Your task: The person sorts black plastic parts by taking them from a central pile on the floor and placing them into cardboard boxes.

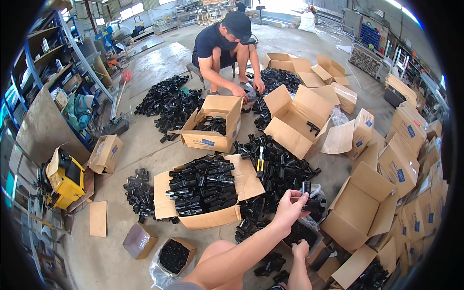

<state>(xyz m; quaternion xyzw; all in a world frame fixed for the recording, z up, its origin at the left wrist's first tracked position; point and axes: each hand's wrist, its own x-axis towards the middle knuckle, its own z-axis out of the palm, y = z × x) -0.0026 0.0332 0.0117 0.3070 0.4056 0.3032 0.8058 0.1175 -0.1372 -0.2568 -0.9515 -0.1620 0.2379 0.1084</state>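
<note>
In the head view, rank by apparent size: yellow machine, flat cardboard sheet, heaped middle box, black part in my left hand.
Largest to smallest:
heaped middle box
yellow machine
flat cardboard sheet
black part in your left hand

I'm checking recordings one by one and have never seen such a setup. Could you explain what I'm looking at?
There is no robot: these are a person's own bare hands, seen from above by a fisheye camera worn on the head, so straight edges bend near the rim. The left hand holds a small black part. The right hand is right by some small black pieces; whether it grips one is hard to tell. On the floor lie heaps of black parts among open cardboard boxes. Farther off, a co-worker has both hands at a clear bag.
</note>
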